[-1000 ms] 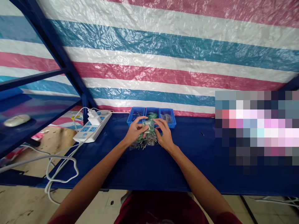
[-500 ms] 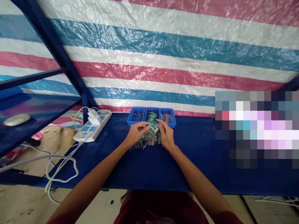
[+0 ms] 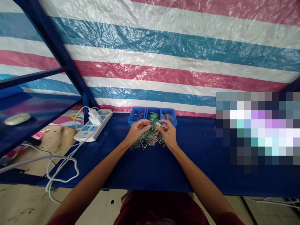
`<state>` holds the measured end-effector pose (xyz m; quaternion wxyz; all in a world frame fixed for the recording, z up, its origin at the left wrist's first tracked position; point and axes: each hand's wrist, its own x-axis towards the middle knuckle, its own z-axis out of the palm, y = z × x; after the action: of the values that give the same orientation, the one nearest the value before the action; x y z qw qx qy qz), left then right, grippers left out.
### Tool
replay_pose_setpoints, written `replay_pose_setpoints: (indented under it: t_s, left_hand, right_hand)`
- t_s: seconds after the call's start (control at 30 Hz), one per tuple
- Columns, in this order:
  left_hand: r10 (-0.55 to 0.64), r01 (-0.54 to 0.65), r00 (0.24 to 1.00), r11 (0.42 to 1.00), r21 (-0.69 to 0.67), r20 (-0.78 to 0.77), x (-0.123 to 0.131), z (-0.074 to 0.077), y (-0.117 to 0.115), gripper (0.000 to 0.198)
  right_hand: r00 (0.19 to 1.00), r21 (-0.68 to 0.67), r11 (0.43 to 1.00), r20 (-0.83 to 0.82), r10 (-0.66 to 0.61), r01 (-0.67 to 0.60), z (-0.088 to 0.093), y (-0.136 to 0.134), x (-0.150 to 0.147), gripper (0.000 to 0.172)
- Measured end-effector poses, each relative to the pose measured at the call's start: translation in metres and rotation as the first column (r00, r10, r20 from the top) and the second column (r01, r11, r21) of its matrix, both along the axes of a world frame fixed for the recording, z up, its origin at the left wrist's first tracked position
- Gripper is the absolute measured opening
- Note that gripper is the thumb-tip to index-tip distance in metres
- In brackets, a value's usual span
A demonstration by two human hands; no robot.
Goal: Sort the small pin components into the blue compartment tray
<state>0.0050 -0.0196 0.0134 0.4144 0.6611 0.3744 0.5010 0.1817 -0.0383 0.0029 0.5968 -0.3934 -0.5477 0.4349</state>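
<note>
Both hands meet over a loose pile of green pieces, clear plastic bags and thin metal pins (image 3: 143, 143) in front of the blue bins. My left hand (image 3: 137, 131) is closed, its thumb and index finger pinched at the pile's left side; what lies between them is too small to make out. Opposite it, my right hand (image 3: 168, 132) pinches a small pale green piece (image 3: 158, 124) between thumb and fingers. Behind the hands, the left blue bin (image 3: 128, 120) holds dark thin pins, the middle bin green pieces (image 3: 153, 116), and the right bin clear bags (image 3: 167, 117).
A white power strip (image 3: 85, 136) with plugged-in adapters (image 3: 95, 117) stands left of the bins, its white cables (image 3: 76, 165) hanging over the edge. A small dark pin (image 3: 203, 134) lies on the blue table (image 3: 145, 172) at right. A white mouse (image 3: 17, 119) rests on the left shelf.
My right index finger, stretched out before, is now bent in, and the fingers close on the pale green piece. My left hand stays nearly in place, still pinched.
</note>
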Motion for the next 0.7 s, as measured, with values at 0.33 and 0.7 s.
replay_pose_setpoints:
  t_s: [0.33,0.7]
  left_hand:
    - [0.103,-0.096,0.985,0.994,-0.057,0.137,-0.001,0.011,-0.002,0.031]
    - [-0.037,0.035,0.999,0.998,-0.06,-0.035,-0.008,0.012,-0.002,0.024]
  right_hand:
    - [1.0,-0.023,1.0,0.005,0.01,-0.01,0.001,-0.002,-0.001,0.035]
    - [0.945,-0.172,0.943,0.114,0.306,-0.284,0.004,0.006,0.006,0.035]
